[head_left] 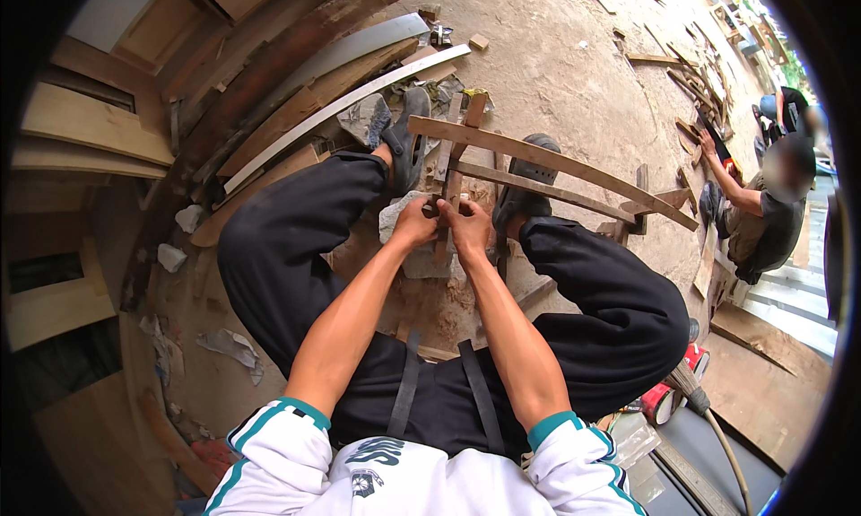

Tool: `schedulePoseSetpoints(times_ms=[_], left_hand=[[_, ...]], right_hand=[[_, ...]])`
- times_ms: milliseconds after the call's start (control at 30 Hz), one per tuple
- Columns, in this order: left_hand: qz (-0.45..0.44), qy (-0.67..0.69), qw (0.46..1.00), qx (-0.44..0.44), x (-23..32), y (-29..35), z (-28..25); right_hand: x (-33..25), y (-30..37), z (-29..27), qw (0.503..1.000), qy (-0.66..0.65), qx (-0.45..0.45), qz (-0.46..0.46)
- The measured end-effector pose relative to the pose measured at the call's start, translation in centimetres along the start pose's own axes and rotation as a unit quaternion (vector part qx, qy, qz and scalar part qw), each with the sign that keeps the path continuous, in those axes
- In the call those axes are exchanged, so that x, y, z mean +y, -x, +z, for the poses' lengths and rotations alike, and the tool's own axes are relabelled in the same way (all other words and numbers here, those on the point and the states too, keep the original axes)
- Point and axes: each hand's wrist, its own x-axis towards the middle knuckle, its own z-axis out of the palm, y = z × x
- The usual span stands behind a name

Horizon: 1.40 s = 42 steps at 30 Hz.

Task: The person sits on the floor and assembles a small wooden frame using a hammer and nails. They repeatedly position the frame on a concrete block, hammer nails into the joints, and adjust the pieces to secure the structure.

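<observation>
Between my knees rests a wooden frame [547,160], made of two long slats joined by short crosspieces at each end. My left hand [416,224] is closed at the near end of its left crosspiece, thumb and fingers pinched against the wood. Close beside it, my right hand [468,229] grips the same end, its thumb toward the left hand. The fingers hide the exact point of contact. Behind the hands are grey stone blocks [429,263] on the ground. My dark clogs [413,139] flank the left end of the frame, the right one partly behind the slats.
Planks and a long white strip [350,112] lie to the left, near wooden panels [90,126]. At the right another person [771,215] crouches, an arm stretched toward scrap wood [691,85]. Red cans [659,404] and a brush-like tool [691,392] sit by my right knee.
</observation>
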Motion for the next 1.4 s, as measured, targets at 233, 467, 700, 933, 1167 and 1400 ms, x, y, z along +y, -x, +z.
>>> schedulePoseSetpoints(times_ms=[233, 467, 700, 933, 1167, 1400], left_hand=[[-0.043, 0.116, 0.990, -0.067, -0.3, -0.1, -1.1], [-0.035, 0.181, 0.983, -0.006, 2.4, 1.2, -0.7], [-0.017, 0.137, 0.989, -0.053, 1.5, -0.2, -1.3], [0.016, 0.076, 0.997, -0.021, 1.9, 0.3, 0.3], [-0.048, 0.091, 0.995, -0.018, 2.9, 0.3, -0.1], [-0.081, 0.115, 0.989, -0.043, 3.0, 0.0, -0.4]], right_hand=[[1.5, -0.5, 1.0, 0.997, 0.057, 0.020, -0.052], [2.1, -0.3, 1.7, 0.982, 0.122, 0.066, -0.132], [2.6, -0.1, 1.6, 0.974, 0.139, 0.057, -0.169], [3.8, -0.6, 1.1, 0.971, 0.119, 0.033, -0.204], [3.7, -1.1, -0.4, 0.992, -0.002, -0.088, -0.094], [3.1, -1.9, -1.6, 0.983, -0.072, -0.168, 0.002]])
